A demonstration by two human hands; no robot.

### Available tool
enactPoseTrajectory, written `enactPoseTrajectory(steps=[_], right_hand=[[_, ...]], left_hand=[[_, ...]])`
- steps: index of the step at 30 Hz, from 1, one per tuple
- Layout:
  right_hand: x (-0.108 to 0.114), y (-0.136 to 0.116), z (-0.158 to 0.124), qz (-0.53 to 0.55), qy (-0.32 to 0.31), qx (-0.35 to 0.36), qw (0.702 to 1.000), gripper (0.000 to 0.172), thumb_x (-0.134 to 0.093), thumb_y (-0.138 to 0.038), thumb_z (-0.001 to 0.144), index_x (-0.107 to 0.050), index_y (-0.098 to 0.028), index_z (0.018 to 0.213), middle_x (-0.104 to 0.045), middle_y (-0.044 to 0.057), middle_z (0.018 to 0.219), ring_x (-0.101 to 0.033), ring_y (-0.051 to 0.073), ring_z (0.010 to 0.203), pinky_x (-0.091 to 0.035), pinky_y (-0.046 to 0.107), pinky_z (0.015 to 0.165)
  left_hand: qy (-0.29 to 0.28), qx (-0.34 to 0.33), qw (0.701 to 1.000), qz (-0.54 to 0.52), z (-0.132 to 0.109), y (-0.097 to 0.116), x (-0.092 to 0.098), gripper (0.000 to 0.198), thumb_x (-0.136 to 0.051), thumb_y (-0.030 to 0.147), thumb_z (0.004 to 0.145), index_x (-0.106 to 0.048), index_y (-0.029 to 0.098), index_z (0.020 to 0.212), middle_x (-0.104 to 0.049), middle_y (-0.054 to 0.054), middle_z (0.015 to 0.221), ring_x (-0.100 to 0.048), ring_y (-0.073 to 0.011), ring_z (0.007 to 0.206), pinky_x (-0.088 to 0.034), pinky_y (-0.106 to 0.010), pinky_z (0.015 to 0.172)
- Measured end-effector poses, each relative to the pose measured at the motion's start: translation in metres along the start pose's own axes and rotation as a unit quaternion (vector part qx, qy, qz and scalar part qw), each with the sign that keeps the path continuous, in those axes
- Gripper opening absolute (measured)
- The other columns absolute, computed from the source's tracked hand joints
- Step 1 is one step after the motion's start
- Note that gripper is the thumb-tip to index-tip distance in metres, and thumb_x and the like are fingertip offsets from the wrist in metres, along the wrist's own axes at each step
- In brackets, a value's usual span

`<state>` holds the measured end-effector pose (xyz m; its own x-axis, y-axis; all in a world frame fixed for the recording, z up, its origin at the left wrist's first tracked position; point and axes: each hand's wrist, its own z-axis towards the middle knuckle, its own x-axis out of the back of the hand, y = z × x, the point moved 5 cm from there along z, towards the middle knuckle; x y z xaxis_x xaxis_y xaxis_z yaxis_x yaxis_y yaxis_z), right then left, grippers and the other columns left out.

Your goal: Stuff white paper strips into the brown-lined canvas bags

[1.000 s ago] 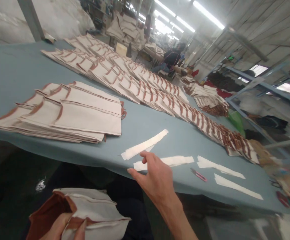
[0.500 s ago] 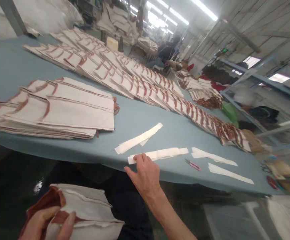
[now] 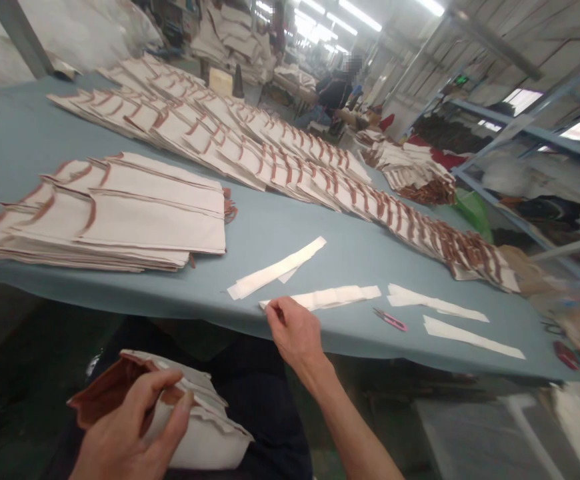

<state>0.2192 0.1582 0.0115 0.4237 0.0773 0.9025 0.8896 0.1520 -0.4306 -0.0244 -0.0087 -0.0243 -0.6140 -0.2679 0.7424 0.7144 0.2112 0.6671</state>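
Observation:
My left hand (image 3: 125, 427) grips a folded cream canvas bag with brown trim (image 3: 190, 427) low over my lap, fingers curled over its upper edge. My right hand (image 3: 293, 330) reaches to the near edge of the blue-grey table (image 3: 280, 233) and pinches the left end of a white fabric strip (image 3: 335, 297). A second white strip (image 3: 277, 270) lies just beyond it. A small pink thread snipper (image 3: 390, 320) lies to the right of my right hand.
A flat stack of cream bags (image 3: 115, 213) sits at the left. Long overlapping rows of the same bags (image 3: 280, 160) run across the table. Two more white strips (image 3: 450, 320) lie at the right. A person (image 3: 337, 90) works far behind, and metal shelving (image 3: 535, 153) stands at the right.
My right hand has come down from above the table edge onto the strip's end and closed on it. My left hand has shifted up over the bag's top.

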Motion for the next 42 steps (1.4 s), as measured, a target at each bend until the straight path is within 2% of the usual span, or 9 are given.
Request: enactPoseTrajectory(steps=[3, 6, 10, 14, 19, 26, 29, 33, 42], right_hand=[[0.003, 0.013, 0.004, 0.062, -0.008, -0.026, 0.998, 0.025, -0.063, -0.031, 0.106, -0.079, -0.026, 0.088, -0.078, -0.001, 0.077, -0.067, 0.019, 0.072, -0.035, 0.030, 0.066], [0.004, 0.022, 0.009, 0.123, -0.013, -0.044, 0.991, 0.026, -0.063, -0.032, 0.101, -0.077, -0.026, 0.080, -0.072, -0.002, 0.068, -0.062, 0.019, 0.065, -0.035, 0.030, 0.064], [0.004, 0.026, 0.013, 0.208, -0.007, -0.053, 0.977, 0.024, -0.063, -0.031, 0.093, -0.072, -0.025, 0.072, -0.066, -0.003, 0.063, -0.057, 0.018, 0.064, -0.035, 0.031, 0.065], [0.002, 0.032, 0.013, 0.310, 0.013, -0.057, 0.949, 0.021, -0.063, -0.035, 0.087, -0.067, -0.024, 0.070, -0.064, -0.003, 0.065, -0.057, 0.017, 0.065, -0.039, 0.030, 0.066], [0.004, 0.057, 0.006, 0.434, 0.071, -0.107, 0.891, 0.031, -0.053, -0.051, 0.093, -0.059, -0.025, 0.077, -0.056, -0.005, 0.061, -0.051, 0.014, 0.054, -0.042, 0.027, 0.055], [0.007, 0.083, -0.013, 0.507, 0.084, -0.159, 0.843, 0.031, -0.066, -0.053, 0.085, -0.060, -0.024, 0.076, -0.056, -0.006, 0.054, -0.046, 0.011, 0.044, -0.038, 0.023, 0.043], [0.004, 0.086, -0.016, 0.527, 0.084, -0.165, 0.830, 0.031, -0.071, -0.052, 0.083, -0.061, -0.023, 0.078, -0.056, -0.007, 0.055, -0.048, 0.010, 0.045, -0.041, 0.021, 0.043], [0.001, 0.085, -0.016, 0.540, 0.086, -0.161, 0.822, 0.032, -0.075, -0.053, 0.081, -0.061, -0.024, 0.084, -0.057, -0.008, 0.059, -0.051, 0.011, 0.048, -0.042, 0.021, 0.043], [0.003, 0.072, -0.020, 0.508, 0.098, -0.131, 0.846, 0.028, -0.070, -0.050, 0.084, -0.058, -0.025, 0.082, -0.058, -0.006, 0.067, -0.053, 0.012, 0.056, -0.046, 0.025, 0.055]], left_hand=[[-0.048, -0.047, 0.996, -0.051, 0.019, 0.038, -0.012, 0.016, -0.057, 0.038, 0.102, -0.066, 0.029, 0.111, -0.083, 0.002, 0.085, -0.082, -0.0211, 0.072, -0.063, -0.025, 0.070], [-0.128, -0.121, 0.984, -0.033, 0.042, 0.066, -0.033, 0.023, -0.053, 0.038, 0.105, -0.067, 0.026, 0.117, -0.084, 0.002, 0.083, -0.084, -0.0207, 0.073, -0.063, -0.025, 0.072], [-0.195, -0.158, 0.968, 0.025, 0.068, 0.093, -0.065, 0.038, -0.047, 0.032, 0.107, -0.066, 0.022, 0.139, -0.089, -0.002, 0.094, -0.089, -0.0254, 0.091, -0.065, -0.031, 0.078], [-0.246, -0.175, 0.946, 0.117, 0.082, 0.113, -0.095, 0.054, -0.053, 0.024, 0.108, -0.056, 0.015, 0.161, -0.091, -0.010, 0.102, -0.090, -0.0348, 0.097, -0.066, -0.038, 0.080], [-0.258, -0.180, 0.926, 0.208, 0.090, 0.120, -0.106, 0.054, -0.052, 0.023, 0.112, -0.058, 0.013, 0.164, -0.091, -0.019, 0.106, -0.089, -0.0437, 0.097, -0.067, -0.047, 0.081], [-0.252, -0.179, 0.920, 0.240, 0.092, 0.124, -0.101, 0.053, -0.048, 0.027, 0.112, -0.061, 0.013, 0.162, -0.092, -0.015, 0.100, -0.090, -0.0392, 0.098, -0.065, -0.041, 0.082], [-0.240, -0.174, 0.921, 0.251, 0.089, 0.131, -0.100, 0.058, -0.046, 0.030, 0.113, -0.051, 0.011, 0.168, -0.092, -0.014, 0.099, -0.090, -0.0385, 0.096, -0.064, -0.040, 0.078], [-0.250, -0.189, 0.915, 0.256, 0.082, 0.143, -0.108, 0.066, -0.047, 0.028, 0.113, -0.038, 0.010, 0.176, -0.091, -0.012, 0.093, -0.090, -0.0373, 0.092, -0.064, -0.039, 0.076], [-0.275, -0.196, 0.899, 0.281, 0.087, 0.149, -0.124, 0.059, -0.046, 0.027, 0.116, -0.045, 0.009, 0.172, -0.090, -0.020, 0.102, -0.089, -0.0423, 0.100, -0.067, -0.048, 0.085]])
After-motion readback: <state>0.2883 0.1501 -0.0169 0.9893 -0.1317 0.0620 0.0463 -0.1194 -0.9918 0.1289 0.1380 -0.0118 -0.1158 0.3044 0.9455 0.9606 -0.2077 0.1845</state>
